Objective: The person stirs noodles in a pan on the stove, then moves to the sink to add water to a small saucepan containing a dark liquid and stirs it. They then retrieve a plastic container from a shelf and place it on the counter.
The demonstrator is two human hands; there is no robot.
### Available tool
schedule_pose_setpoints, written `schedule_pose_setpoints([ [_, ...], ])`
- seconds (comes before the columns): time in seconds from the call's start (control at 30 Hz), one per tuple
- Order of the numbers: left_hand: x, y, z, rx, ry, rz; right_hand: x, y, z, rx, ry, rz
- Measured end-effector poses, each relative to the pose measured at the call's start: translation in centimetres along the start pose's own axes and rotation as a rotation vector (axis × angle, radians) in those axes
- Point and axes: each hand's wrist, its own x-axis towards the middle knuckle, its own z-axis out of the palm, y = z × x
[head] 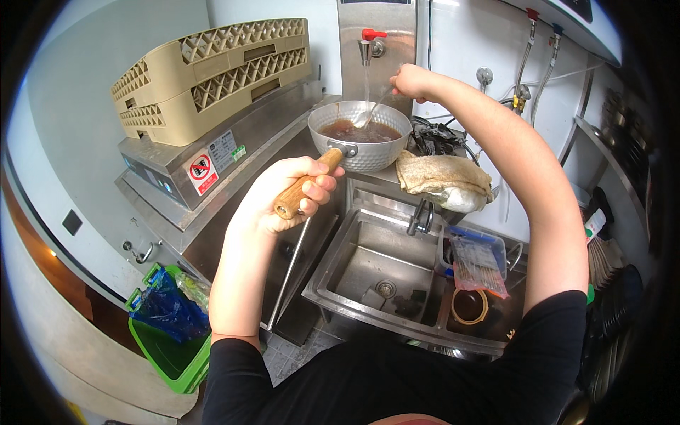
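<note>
My left hand grips the wooden handle of a hammered metal saucepan. Brown liquid partly fills the pan, which is under a wall tap with a red lever. Water runs from the spout into it. My right hand, above the pan's far right rim, holds a metal spoon by the end of its handle. The spoon's bowl is at the liquid's surface, near the stream. Whether the pan rests on the steel ledge or is held up, I cannot tell.
Beige dishwasher racks are stacked on a steel machine at left. A brown-stained cloth lies right of the pan, above a steel sink with a faucet. A plastic tub holds packaged sticks. A green bin stands lower left.
</note>
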Motion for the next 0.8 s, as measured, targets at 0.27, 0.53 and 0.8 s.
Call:
schedule_pose_setpoints([
  [0.27, 0.0, 0.0, -0.1, 0.016, 0.014, 0.002, 1.0, 0.6, 0.2, 0.066, 0.008, 0.009],
  [0.53, 0.2, -0.1, -0.5, 0.002, 0.033, 0.019, 1.1, 0.7, 0.3, 0.068, 0.001, 0.011],
  [0.8, 0.1, -0.2, -0.5, 0.007, 0.005, -0.002, -0.5, 1.6, 0.1, -0.449, 0.194, -0.422],
])
